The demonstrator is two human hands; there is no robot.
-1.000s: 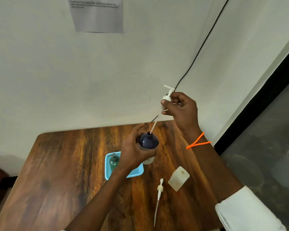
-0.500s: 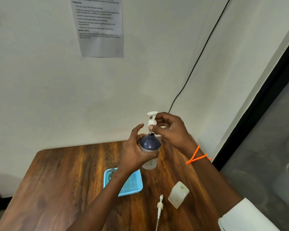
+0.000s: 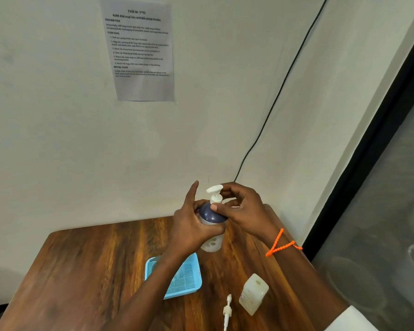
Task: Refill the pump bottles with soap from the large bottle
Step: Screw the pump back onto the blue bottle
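The loose pump (image 3: pixel 227 311) runs off the bottom edge; the wall notice (image 3: pixel 139 47) is unreadable.

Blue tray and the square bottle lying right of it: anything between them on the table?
Head view: bare wood between blue tray and square bottle; the loose pump lies nearer the camera.

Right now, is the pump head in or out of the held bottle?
In. The white pump head sits upright on the bottle's dark cap, no dip tube showing. Cannot tell whether it is screwed tight.

Pale wall (image 3: pixel 58 139) — taped notice (image 3: pixel 141 51) — wooden table (image 3: pixel 81 271).
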